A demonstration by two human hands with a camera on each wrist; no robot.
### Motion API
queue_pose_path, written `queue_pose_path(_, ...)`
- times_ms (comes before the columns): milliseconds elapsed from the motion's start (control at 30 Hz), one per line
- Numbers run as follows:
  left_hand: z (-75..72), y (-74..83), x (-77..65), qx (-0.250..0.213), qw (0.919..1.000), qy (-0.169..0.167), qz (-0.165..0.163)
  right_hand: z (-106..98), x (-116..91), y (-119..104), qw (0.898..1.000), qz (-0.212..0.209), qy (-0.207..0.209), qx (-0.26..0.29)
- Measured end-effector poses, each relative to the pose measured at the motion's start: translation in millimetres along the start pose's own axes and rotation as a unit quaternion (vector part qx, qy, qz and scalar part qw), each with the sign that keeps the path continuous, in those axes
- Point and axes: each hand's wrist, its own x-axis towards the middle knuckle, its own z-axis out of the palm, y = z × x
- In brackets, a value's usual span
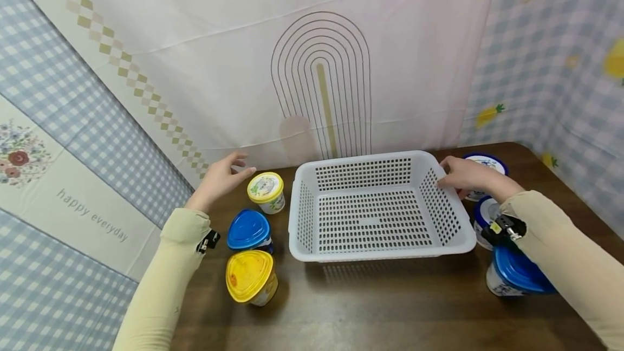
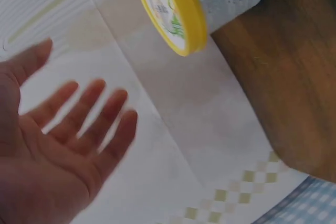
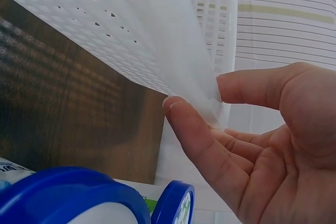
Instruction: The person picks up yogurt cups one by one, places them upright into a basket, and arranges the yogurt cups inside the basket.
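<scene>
Fingers [image 3: 194, 129] of the right hand [image 1: 468, 175] are pinching the right side of a white perforated basket [image 1: 370, 221], thumb and forefinger lying on opposite faces of its wall. That basket is occupying the middle of the dark wooden tabletop [image 1: 370, 313], before a patterned cloth [image 1: 414, 69]. Along its left, three tubs are standing in a line: a round yellow-lidded tub [image 1: 266, 191] at the back, a blue-lidded tub [image 1: 248, 229] next, and a three-cornered yellow-lidded tub [image 1: 250, 277] nearest. On the right, a dark-blue-rimmed tub [image 1: 489, 161] and a second blue-rimmed tub [image 1: 487, 213] are crowding close to the gripping hand, which with its wrist is partly covering them; the right sleeve [image 1: 570, 259] is hiding part of a bright-blue-lidded tub [image 1: 514, 270]. Meanwhile the left hand [image 1: 219, 183] is hovering near the round yellow-lidded tub, its fingers spreading apart, loosely bent and holding nothing.
</scene>
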Motion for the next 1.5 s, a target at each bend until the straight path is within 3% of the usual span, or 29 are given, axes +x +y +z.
queue_pose_path(200,1.7,-14.7,1.4,-0.051,0.9981,-0.035,0.004,-0.5,0.3,-0.1,1.0,0.006,0.001,0.001)
queue_pose_path(533,15.6,-33.2,0.8,-0.075,0.9955,-0.058,-0.001,1.6,2.6,1.6,1.0,0.008,-0.007,0.005)
queue_pose_path(900,31.7,-47.1,1.0,-0.061,0.9955,-0.071,-0.013,1.9,3.2,1.5,1.0,0.006,-0.009,-0.005)
queue_pose_path(1200,41.3,-55.7,2.2,-0.055,0.9945,-0.086,-0.022,7.0,8.9,7.5,0.999,-0.01,-0.031,0.023)
queue_pose_path(1500,47.4,-60.1,5.0,-0.04,0.9947,-0.094,-0.012,9.6,10.0,11.7,0.998,-0.029,-0.048,0.038)
